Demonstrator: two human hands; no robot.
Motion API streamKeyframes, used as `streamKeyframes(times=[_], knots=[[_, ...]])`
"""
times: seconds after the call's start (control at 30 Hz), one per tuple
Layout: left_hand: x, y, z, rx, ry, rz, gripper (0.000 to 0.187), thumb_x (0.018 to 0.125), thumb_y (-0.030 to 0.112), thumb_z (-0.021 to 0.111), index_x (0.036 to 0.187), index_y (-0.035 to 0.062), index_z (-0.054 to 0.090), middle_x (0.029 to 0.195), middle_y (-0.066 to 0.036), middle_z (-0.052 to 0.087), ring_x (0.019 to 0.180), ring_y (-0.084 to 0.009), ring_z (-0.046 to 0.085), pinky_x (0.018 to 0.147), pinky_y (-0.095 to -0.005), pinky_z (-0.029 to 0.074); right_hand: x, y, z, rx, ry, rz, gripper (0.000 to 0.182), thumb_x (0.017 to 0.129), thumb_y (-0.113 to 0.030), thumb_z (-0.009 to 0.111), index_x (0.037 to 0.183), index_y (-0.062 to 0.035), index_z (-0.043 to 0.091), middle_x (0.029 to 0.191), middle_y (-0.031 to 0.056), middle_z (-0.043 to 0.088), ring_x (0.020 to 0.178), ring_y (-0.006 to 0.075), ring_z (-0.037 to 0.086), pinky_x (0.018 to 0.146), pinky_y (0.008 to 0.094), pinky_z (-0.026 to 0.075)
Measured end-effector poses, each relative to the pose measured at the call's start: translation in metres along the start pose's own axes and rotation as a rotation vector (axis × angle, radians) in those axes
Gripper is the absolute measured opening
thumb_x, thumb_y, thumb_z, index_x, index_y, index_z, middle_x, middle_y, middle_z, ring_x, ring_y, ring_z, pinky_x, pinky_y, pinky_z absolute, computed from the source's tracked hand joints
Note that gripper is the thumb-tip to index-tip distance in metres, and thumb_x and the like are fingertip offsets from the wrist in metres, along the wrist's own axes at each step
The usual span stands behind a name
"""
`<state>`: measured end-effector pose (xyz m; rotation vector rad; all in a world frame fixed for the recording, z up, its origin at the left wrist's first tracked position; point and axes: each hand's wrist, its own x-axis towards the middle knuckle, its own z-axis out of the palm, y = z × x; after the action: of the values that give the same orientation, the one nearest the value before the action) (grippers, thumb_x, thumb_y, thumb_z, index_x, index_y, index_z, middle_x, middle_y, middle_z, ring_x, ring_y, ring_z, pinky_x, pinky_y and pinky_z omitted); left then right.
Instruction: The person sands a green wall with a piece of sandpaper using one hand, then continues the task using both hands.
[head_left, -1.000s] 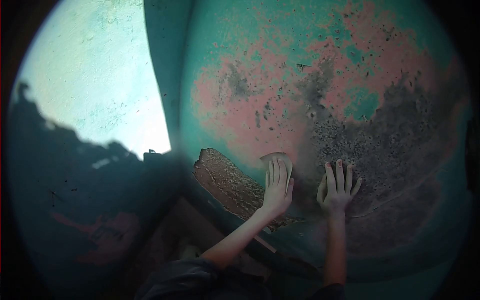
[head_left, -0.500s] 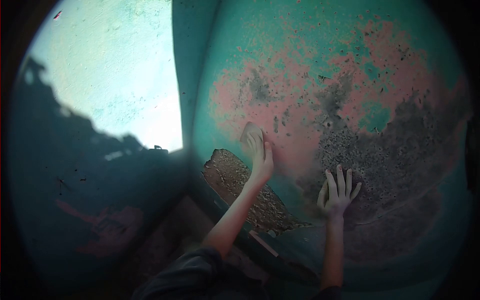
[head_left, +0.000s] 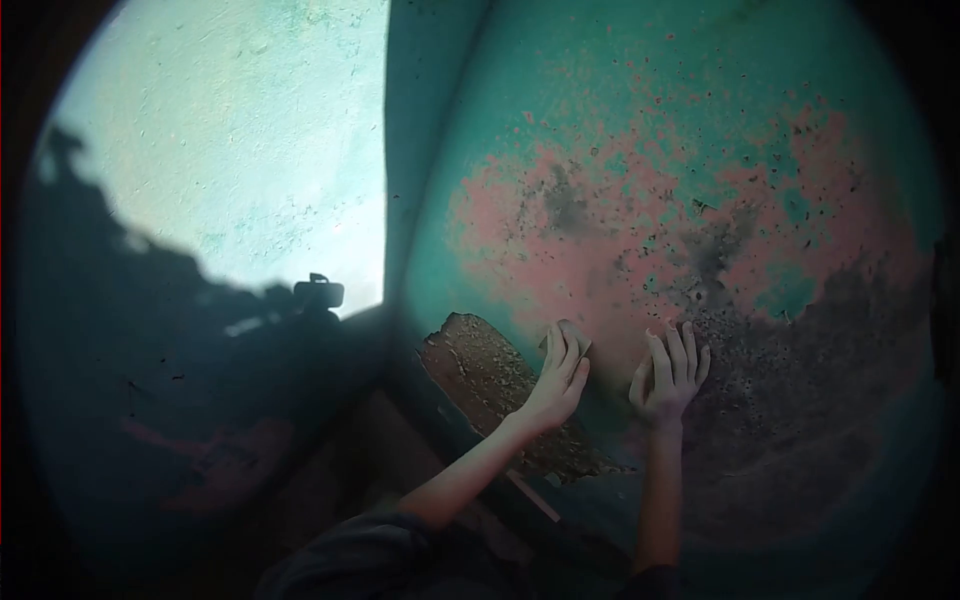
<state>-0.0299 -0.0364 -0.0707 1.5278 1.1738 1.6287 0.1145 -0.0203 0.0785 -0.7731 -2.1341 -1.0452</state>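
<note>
My left hand (head_left: 562, 380) presses a small greyish sheet (head_left: 572, 335), which looks like sandpaper, against the wall (head_left: 600, 260), its fingers laid over the sheet. The wall is green with worn pink and dark grey patches. Right of it, my right hand (head_left: 672, 378) rests on the wall at the edge of the dark grey patch (head_left: 760, 400), fingers spread and pointing up, holding nothing that I can see. Below and left of my left hand, the plaster has broken away, leaving a rough brown patch (head_left: 485, 370).
A second wall (head_left: 250, 150) meets this one at a corner on the left, brightly sunlit above and shadowed below. Its lower part has a faint pink patch (head_left: 230, 465). A pale pinkish strip (head_left: 535, 497) lies below the broken plaster.
My left hand has moved down and to the right along the wall with the sheet, closer to my right hand. The view has shifted, so the wall patches appear lower and further right.
</note>
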Motion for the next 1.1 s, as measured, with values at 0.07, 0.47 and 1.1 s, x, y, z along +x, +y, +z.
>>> streamKeyframes(times=[0.07,0.47,1.1], knots=[[-0.004,0.003,-0.007,-0.034,-0.012,0.033,0.066,0.111,0.029,0.036,0.158,-0.0062,0.007,0.163,-0.035,-0.008,0.152,-0.0523,-0.003,0.123,-0.0541,0.011,-0.003,0.001,0.002,-0.040,0.005,-0.014,0.038,0.087,-0.016,0.058,0.123,-0.0162,0.069,0.135,0.0080,0.063,0.136,0.0292,0.052,0.121,0.0481,0.024],[0.053,0.043,-0.039,0.302,0.289,0.215,0.063,0.106,0.017,0.044,0.159,-0.0043,0.016,0.164,-0.030,0.015,0.151,-0.0503,0.014,0.122,-0.0515,0.019,-0.004,-0.004,0.007,-0.114,0.068,0.010,0.033,0.085,-0.015,0.058,0.114,-0.0174,0.074,0.129,0.0038,0.067,0.128,0.0234,0.058,0.118,0.0453,0.030],[0.080,0.058,-0.044,0.441,0.244,0.259,0.061,0.107,0.020,0.040,0.159,-0.0040,0.018,0.164,-0.029,0.015,0.151,-0.0524,0.010,0.121,-0.0580,0.016,-0.003,-0.008,0.007,-0.096,0.109,0.054,0.029,0.083,-0.007,0.056,0.104,-0.0138,0.075,0.122,0.0041,0.069,0.123,0.0246,0.061,0.116,0.0440,0.034]])
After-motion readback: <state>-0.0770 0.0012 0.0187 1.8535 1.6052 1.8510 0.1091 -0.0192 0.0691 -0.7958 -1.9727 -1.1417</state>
